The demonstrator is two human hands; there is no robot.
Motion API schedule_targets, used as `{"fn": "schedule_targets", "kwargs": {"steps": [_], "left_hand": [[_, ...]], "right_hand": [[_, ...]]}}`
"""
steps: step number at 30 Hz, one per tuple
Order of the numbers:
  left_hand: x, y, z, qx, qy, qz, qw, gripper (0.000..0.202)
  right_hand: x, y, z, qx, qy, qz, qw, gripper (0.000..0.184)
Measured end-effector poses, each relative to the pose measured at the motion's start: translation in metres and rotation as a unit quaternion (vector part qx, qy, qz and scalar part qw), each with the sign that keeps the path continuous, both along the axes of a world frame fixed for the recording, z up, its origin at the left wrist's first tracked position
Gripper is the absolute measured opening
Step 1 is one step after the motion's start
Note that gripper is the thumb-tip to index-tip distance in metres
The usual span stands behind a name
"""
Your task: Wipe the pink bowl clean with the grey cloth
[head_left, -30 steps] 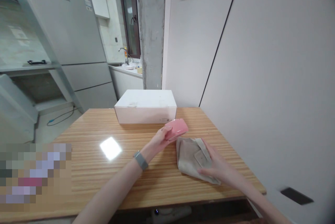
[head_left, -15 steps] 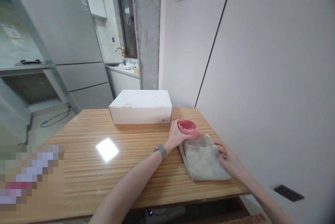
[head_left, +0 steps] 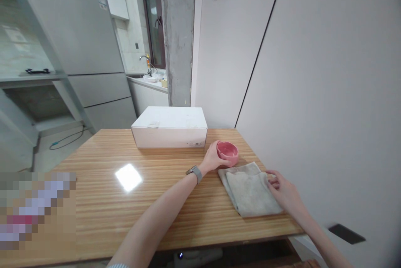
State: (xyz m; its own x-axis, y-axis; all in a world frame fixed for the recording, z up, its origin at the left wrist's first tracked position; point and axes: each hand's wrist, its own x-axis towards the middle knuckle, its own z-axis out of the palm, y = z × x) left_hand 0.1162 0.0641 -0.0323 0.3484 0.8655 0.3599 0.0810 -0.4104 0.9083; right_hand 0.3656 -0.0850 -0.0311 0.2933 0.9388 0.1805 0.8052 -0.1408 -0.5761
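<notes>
A small pink bowl [head_left: 227, 152] stands upright on the wooden table [head_left: 150, 201], just beyond a folded beige cloth [head_left: 250, 190]. My left hand [head_left: 213, 158], with a grey watch on its wrist, is wrapped round the bowl's near left side. At the cloth's right edge, my right hand [head_left: 283, 190] has its fingers curled onto the fabric and pinches that edge. The cloth lies flat near the table's right front corner.
A white cardboard box [head_left: 169, 127] sits at the table's far edge, left of the bowl. A white wall runs close along the table's right side. A fridge [head_left: 81, 46] and a kitchen counter with a tap stand behind. A blurred patch covers the table's front left.
The bowl was tilted on its side in my left hand above the cloth; it now stands upright on the table. My right hand slid from the cloth's top to its right edge.
</notes>
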Motion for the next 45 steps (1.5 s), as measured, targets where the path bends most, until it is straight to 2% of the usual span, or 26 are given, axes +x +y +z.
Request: {"fn": "schedule_targets", "kwargs": {"steps": [3,7,9,11,13,15,18,20,23,26,30,36,45], "left_hand": [[-0.003,0.01,0.002,-0.01,0.013,-0.044,0.999,0.103],[-0.009,0.018,0.01,-0.02,0.034,-0.097,0.995,0.104],[-0.016,0.015,0.015,-0.017,0.045,-0.09,0.995,0.108],[-0.028,0.005,0.019,-0.009,0.058,-0.055,0.997,0.107],[-0.047,-0.013,0.024,0.003,0.071,-0.015,0.997,0.09],[-0.071,-0.037,0.027,0.017,0.084,0.004,0.996,0.062],[-0.115,-0.076,0.03,0.033,0.134,0.0,0.99,0.029],[-0.144,-0.1,0.028,0.054,0.245,0.027,0.968,0.021],[-0.18,-0.125,0.022,0.077,0.418,0.105,0.899,0.028],[-0.199,-0.138,0.015,0.085,0.506,0.142,0.846,0.035],[-0.202,-0.145,0.009,0.083,0.533,0.151,0.829,0.041],[-0.198,-0.15,0.007,0.069,0.523,0.181,0.83,0.043],[-0.201,-0.153,0.008,0.076,0.524,0.18,0.829,0.041]], "right_hand": [[-0.003,0.001,0.003,0.002,-0.049,-0.005,0.999,0.037],[-0.021,-0.002,0.014,0.103,-0.159,-0.015,0.982,0.039],[-0.038,-0.005,0.018,0.159,-0.169,0.003,0.973,0.037],[-0.06,-0.008,0.02,0.204,-0.146,0.031,0.968,0.034],[-0.088,-0.011,0.02,0.235,-0.116,0.062,0.963,0.03],[-0.12,-0.013,0.017,0.245,-0.087,0.117,0.958,0.026],[-0.17,-0.012,0.014,0.209,-0.058,0.199,0.956,0.02],[-0.202,-0.01,0.014,0.153,-0.058,0.235,0.958,0.018],[-0.241,-0.006,0.013,0.099,-0.112,0.245,0.958,0.021],[-0.266,-0.004,0.01,0.066,-0.181,0.241,0.951,0.022],[-0.279,-0.003,0.004,0.056,-0.229,0.225,0.945,0.021],[-0.276,-0.002,-0.002,0.061,-0.214,0.229,0.948,0.021],[-0.275,-0.006,-0.003,0.059,-0.191,0.221,0.954,0.024]]}}
